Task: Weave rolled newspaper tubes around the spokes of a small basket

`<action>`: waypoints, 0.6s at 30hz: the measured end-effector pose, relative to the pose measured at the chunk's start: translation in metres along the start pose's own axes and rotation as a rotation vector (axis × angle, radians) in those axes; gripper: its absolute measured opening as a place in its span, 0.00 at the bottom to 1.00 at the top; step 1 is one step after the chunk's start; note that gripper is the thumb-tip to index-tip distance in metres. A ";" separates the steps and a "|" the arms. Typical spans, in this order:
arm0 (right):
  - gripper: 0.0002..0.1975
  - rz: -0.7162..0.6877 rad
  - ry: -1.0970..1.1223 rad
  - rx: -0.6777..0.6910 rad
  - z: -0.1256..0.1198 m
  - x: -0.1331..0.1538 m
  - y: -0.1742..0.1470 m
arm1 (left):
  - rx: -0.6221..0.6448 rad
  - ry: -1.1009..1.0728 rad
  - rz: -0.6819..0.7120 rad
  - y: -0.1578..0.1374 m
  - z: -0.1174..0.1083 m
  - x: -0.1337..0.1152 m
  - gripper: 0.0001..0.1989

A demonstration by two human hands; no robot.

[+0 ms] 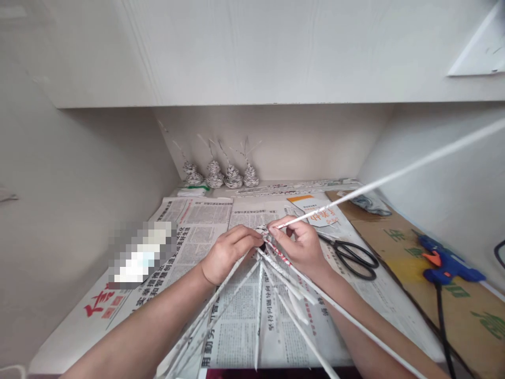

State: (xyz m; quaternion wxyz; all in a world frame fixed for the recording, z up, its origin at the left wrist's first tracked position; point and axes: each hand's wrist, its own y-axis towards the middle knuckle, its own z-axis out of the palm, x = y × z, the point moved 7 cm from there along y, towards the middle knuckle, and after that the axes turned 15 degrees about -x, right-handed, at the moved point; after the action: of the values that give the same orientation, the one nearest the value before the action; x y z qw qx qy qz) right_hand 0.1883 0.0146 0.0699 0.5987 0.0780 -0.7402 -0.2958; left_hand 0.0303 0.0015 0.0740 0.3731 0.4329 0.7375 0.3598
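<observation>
Between my two hands is a small woven piece [262, 230] made of rolled-paper strips, mostly hidden by my fingers. Several loose paper strips [259, 310] fan out from it toward me. My left hand [232, 250] is closed around the piece's left side. On the other side, my right hand [303, 248] pinches a long white rolled-paper tube [379, 181] near its lower end. That tube slants up and out of view at the right. A second long strip [355, 321] runs under my right hand toward the bottom edge.
Newspaper sheets [197, 218] cover the table. Black-handled scissors [357, 259] lie right of my right hand. Farther right, a blue glue gun [450, 266] rests on cardboard [394, 231]. Several woven gourd-shaped pieces [233, 177] stand at the back, below an overhanging cabinet [276, 52].
</observation>
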 end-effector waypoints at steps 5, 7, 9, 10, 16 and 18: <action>0.03 -0.094 -0.018 0.044 0.001 0.010 -0.004 | -0.004 0.031 -0.023 0.005 -0.004 -0.001 0.08; 0.03 -0.094 -0.006 0.068 0.002 0.011 -0.004 | -0.001 0.025 -0.048 0.005 -0.004 0.001 0.07; 0.03 -0.107 0.004 0.108 0.004 0.014 -0.003 | 0.007 0.005 -0.084 0.005 -0.004 0.004 0.07; 0.03 -0.114 0.007 0.136 0.004 0.017 -0.003 | 0.008 -0.010 -0.108 0.005 -0.003 0.006 0.07; 0.02 -0.137 0.011 0.219 0.007 0.019 -0.001 | -0.060 -0.052 -0.275 0.005 0.000 0.016 0.04; 0.01 -0.131 0.004 0.214 0.007 0.014 0.000 | -0.074 -0.080 -0.310 0.005 0.002 0.019 0.05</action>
State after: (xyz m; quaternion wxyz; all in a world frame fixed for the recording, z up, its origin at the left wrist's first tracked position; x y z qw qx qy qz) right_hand 0.1776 0.0103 0.0807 0.5678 0.1905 -0.7597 -0.2534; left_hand 0.0276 0.0210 0.0729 0.4690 0.3139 0.7663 0.3071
